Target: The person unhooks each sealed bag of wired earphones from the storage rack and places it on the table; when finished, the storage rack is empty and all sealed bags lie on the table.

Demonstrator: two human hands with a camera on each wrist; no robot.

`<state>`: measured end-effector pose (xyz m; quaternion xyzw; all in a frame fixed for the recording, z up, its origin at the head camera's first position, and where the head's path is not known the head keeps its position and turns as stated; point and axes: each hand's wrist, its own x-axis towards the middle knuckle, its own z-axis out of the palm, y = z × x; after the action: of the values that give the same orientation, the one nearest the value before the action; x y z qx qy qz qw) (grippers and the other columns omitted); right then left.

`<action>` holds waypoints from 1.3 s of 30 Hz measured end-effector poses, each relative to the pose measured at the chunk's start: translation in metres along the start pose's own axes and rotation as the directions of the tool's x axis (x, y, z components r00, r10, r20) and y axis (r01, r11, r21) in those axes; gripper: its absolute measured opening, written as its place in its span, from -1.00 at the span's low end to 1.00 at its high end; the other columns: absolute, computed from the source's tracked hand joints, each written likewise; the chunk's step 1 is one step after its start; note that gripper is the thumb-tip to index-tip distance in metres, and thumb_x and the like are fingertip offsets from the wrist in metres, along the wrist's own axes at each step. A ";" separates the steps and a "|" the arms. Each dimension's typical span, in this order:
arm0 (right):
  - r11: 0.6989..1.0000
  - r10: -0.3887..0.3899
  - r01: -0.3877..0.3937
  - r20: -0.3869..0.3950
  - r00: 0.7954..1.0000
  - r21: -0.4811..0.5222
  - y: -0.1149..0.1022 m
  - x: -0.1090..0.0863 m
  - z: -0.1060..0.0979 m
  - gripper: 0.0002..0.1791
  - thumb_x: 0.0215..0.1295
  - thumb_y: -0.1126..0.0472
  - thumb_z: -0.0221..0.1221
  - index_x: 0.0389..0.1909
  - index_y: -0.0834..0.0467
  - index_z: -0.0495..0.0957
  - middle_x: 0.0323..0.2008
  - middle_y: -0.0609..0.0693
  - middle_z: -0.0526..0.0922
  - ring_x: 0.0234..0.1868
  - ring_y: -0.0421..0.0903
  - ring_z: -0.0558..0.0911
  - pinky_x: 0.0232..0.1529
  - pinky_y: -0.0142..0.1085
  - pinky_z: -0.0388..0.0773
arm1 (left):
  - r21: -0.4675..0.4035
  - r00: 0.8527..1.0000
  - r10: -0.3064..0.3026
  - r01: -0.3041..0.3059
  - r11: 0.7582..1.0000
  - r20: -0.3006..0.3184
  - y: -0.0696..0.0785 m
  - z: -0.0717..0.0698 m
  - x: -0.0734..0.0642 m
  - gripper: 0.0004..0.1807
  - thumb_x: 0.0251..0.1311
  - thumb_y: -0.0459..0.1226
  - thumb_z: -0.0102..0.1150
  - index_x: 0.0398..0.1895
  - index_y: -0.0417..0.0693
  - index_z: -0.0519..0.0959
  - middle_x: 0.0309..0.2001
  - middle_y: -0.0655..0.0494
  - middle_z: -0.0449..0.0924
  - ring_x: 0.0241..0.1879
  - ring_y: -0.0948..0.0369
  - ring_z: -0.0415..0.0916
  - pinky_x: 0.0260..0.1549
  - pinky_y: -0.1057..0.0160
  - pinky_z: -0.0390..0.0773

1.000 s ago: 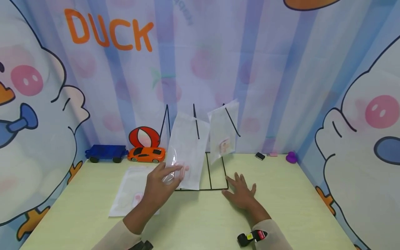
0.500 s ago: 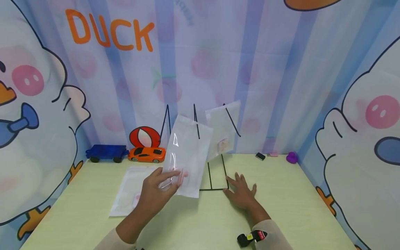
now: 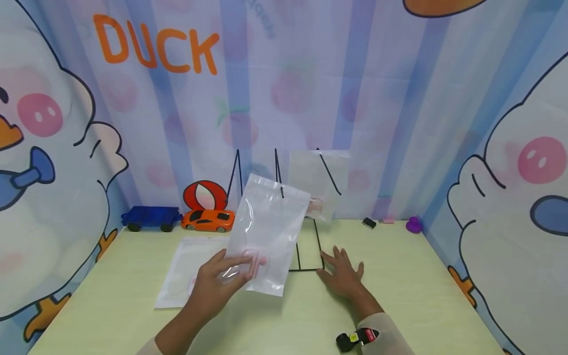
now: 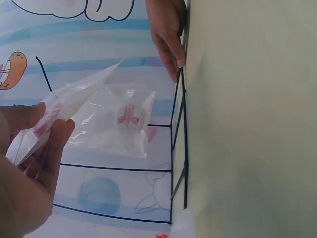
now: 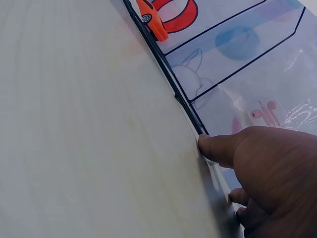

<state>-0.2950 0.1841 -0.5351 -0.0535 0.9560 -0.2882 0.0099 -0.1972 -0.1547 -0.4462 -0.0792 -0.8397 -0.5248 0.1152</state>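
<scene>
My left hand (image 3: 215, 283) pinches a white and clear plastic pouch (image 3: 272, 227) by its lower left part, where pink earphones show through. The pouch's top edge overlaps the tip of the middle prong of a black wire rack (image 3: 306, 269). From the right prong hangs a similar pouch (image 3: 306, 170); the left wrist view shows pink earphones (image 4: 128, 117) in it. My right hand (image 3: 342, 277) rests on the table with fingers spread, thumb and fingertips at the rack's front right corner. In the right wrist view, the thumb (image 5: 218, 148) touches the base wire.
Another white pouch (image 3: 175, 281) lies flat on the table, partly behind my left hand. Along the back stand a blue toy wagon (image 3: 151, 217) and an orange toy car (image 3: 208, 220). At back right are a small black object (image 3: 369, 223), a pink block (image 3: 387, 221) and a purple toy (image 3: 414, 225).
My left hand has drawn its pouch down and toward me, along the middle prong to its tip. The hanging pouch has swung to face me more. My right hand stays put.
</scene>
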 end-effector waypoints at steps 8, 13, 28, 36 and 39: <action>1.000 0.005 -0.005 0.002 1.000 0.006 -0.001 0.000 0.002 -0.34 0.57 -0.08 0.21 0.62 -0.04 0.44 0.75 0.29 0.11 0.79 0.37 -0.03 0.56 0.64 -0.41 | -0.113 0.997 -0.068 0.073 0.991 0.047 -0.020 0.002 -0.007 -0.60 0.20 -0.22 0.62 0.12 0.27 0.85 0.36 0.07 0.70 0.48 -0.11 0.51 0.29 -0.21 0.68; 1.000 0.023 -0.023 0.009 1.000 0.004 0.000 -0.001 0.002 -0.34 0.57 -0.07 0.21 0.62 -0.04 0.43 0.75 0.29 0.10 0.79 0.37 -0.03 0.56 0.64 -0.41 | -0.192 0.998 -0.036 0.046 0.980 0.055 -0.028 0.004 -0.010 -0.60 0.20 -0.23 0.62 0.12 0.19 0.86 0.35 0.11 0.72 0.48 -0.07 0.50 0.23 0.05 0.74; 1.000 0.008 -0.008 0.012 1.000 -0.006 0.003 0.003 0.003 -0.34 0.59 -0.07 0.20 0.63 -0.05 0.42 0.75 0.29 0.09 0.79 0.37 -0.05 0.55 0.65 -0.42 | -0.146 0.995 -0.071 0.081 0.986 0.073 -0.058 0.005 -0.006 -0.65 0.18 -0.21 0.62 0.06 0.16 0.87 0.19 0.18 0.83 0.60 -0.19 0.36 0.58 -0.55 0.06; 1.000 0.005 -0.005 0.011 1.000 -0.003 0.002 0.001 0.002 -0.33 0.58 -0.09 0.21 0.63 -0.04 0.42 0.75 0.29 0.10 0.79 0.37 -0.05 0.55 0.64 -0.42 | -0.164 0.976 -0.189 0.205 0.965 0.109 -0.071 -0.006 0.003 -0.56 0.27 -0.26 0.55 0.23 0.13 0.80 0.41 0.08 0.69 0.61 -0.04 0.38 0.67 -0.35 0.12; 1.000 -0.003 0.003 0.008 1.000 0.010 0.001 0.001 0.002 -0.33 0.57 -0.08 0.22 0.62 -0.02 0.43 0.74 0.31 0.11 0.78 0.38 -0.04 0.54 0.65 -0.42 | -0.154 0.961 -0.257 0.271 0.950 0.104 -0.076 -0.019 0.007 -0.50 0.33 -0.26 0.50 0.35 0.11 0.73 0.56 -0.02 0.52 0.68 -0.12 0.25 0.65 -0.40 0.12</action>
<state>-0.2958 0.1840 -0.5375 -0.0563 0.9544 -0.2929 0.0136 -0.2215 -0.2051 -0.5019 0.0030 -0.7999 -0.6001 0.0021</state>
